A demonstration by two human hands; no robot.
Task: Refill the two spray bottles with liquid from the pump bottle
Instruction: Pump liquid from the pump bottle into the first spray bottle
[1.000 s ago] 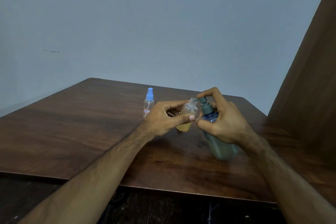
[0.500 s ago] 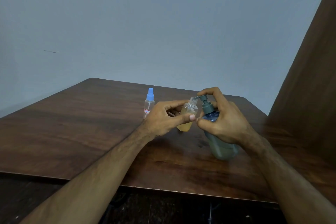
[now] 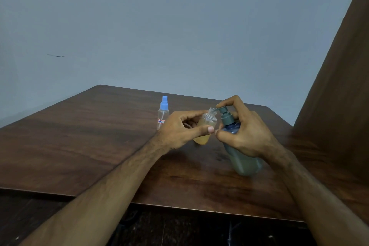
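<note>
Spray bottles: 2 in view, both small, clear plastic.
Spray bottle 1: small clear plastic spray bottle with a light-blue spray cap (image 3: 163, 113), red-and-white label low on its body; stands upright on the table, left of and beyond the left hand, apart from it. Contents: cannot tell.
Spray bottle 2: small clear uncapped plastic bottle holding yellowish liquid (image 3: 205, 127); tilted, neck up and toward the pump spout, base lifted near the table surface. Liquid sits in the lower part.
Pump bottle: 1, dark blue translucent plastic pump bottle with a grey-green pump head (image 3: 237, 146); leans toward the left hand, base low on the table. Spout tip sits at the open neck of the uncapped bottle.
Left hand: left hand (image 3: 179, 128) curled round the uncapped bottle, thumb across the front, forefinger along the top near the neck.
Right hand: right hand (image 3: 245, 132) wrapped round the pump bottle's shoulder, thumb on the front, forefinger arched over onto the pump head.
Table: 1 dark brown wooden table with rounded corners (image 3: 89, 136).
Backdrop: plain pale blue-grey wall (image 3: 179, 26); brown wooden panel (image 3: 343, 86) at the right.
</note>
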